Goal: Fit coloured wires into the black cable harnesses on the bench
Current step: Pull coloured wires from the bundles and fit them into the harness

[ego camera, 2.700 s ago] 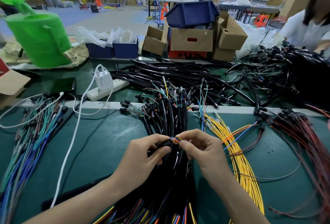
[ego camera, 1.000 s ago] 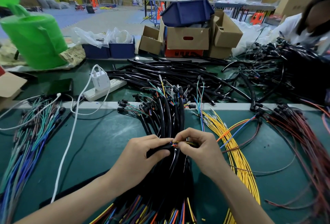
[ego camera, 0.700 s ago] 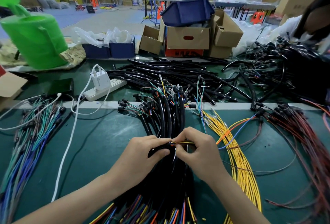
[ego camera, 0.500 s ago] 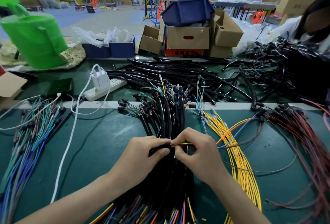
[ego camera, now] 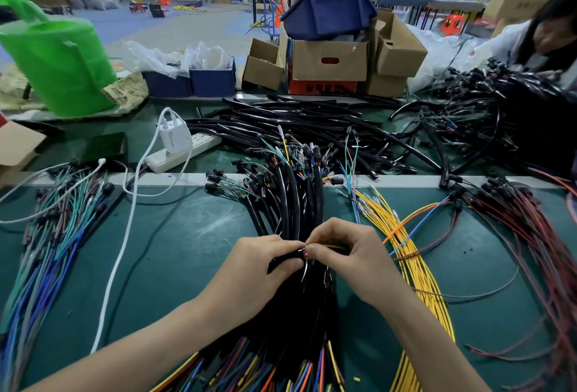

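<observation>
Black cable harness (ego camera: 285, 258), a smooth, round rubbery tube, lies crosswise between my hands. Its open end points right, with coloured wire tips showing. My left hand (ego camera: 253, 266) curls around it, thumb and forefinger clamped near that end. My right hand (ego camera: 356, 262) pinches a thin yellow wire (ego camera: 335, 246) at the mouth, fingertips meeting my left. Under both hands the glossy black harness bundle (ego camera: 296, 204) runs away from me. Loose yellow wires (ego camera: 415, 273) lie right of my right hand on the matt green bench mat (ego camera: 187, 235).
</observation>
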The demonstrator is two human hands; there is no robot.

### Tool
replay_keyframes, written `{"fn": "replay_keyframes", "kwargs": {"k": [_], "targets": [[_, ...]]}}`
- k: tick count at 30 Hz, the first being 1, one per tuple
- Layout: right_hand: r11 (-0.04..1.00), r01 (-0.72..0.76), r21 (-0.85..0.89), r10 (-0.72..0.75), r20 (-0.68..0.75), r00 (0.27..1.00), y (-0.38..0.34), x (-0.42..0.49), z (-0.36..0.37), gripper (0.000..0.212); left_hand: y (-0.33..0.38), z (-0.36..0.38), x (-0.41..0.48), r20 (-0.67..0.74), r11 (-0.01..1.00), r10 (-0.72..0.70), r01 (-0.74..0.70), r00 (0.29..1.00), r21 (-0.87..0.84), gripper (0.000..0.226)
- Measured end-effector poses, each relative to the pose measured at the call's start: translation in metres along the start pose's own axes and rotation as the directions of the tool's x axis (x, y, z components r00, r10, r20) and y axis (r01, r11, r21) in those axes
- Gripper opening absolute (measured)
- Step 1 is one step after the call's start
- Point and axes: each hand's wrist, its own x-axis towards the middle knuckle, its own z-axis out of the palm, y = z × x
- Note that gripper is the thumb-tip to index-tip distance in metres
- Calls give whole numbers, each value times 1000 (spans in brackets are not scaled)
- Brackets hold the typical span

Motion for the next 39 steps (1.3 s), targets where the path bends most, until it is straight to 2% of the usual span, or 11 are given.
{"fn": "replay_keyframes", "kwargs": {"k": [4, 8, 12, 16, 19, 21, 25, 28, 32, 36, 39], "targets": [[992, -2, 123, 6, -29, 1000, -2, 1, -2, 16, 2, 0, 1, -7, 998, -20, 20, 1000, -54, 28], [976, -1, 218, 18, -75, 997, -4, 1, -7, 13, 3, 0, 0, -36, 986, -67, 61, 997, -153, 46], [962, -24, 271, 42, -61, 997, -5, 1, -4, 7, 12, 2, 3, -157, 991, 90, -104, 984, -87, 42], [956, -19, 293, 33, -45, 998, -7, 1, -7, 11, 12, 8, 13, -244, 973, 216, -229, 946, -28, 16], [967, -33, 252, 36, -5, 999, -7, 1, -10, 12, 4, 6, 19, -216, 932, 359, -339, 908, 124, 17], [972, -40, 233, 40, 5, 999, -6, 1, -12, 11, 0, 2, 22, -168, 908, 406, -377, 898, 182, 21], [962, -32, 271, 35, -5, 999, -4, 2, -11, 12, -2, -2, 27, -141, 943, 332, -329, 933, 44, 16], [961, -27, 274, 31, -10, 999, -1, 3, -10, 12, -2, 0, 27, -135, 946, 325, -321, 936, 46, 18], [953, -57, 296, 55, 17, 998, -1, 2, -11, 11, -2, 1, 28, -127, 934, 357, -355, 925, 37, 11], [907, -159, 390, 125, 111, 986, 2, 2, -15, 7, -5, -5, 29, -57, 923, 353, -357, 934, -143, 12], [867, -224, 446, 156, 184, 970, 2, 2, -18, 3, -5, -3, 29, -42, 916, 202, -204, 978, -345, 9]]}}
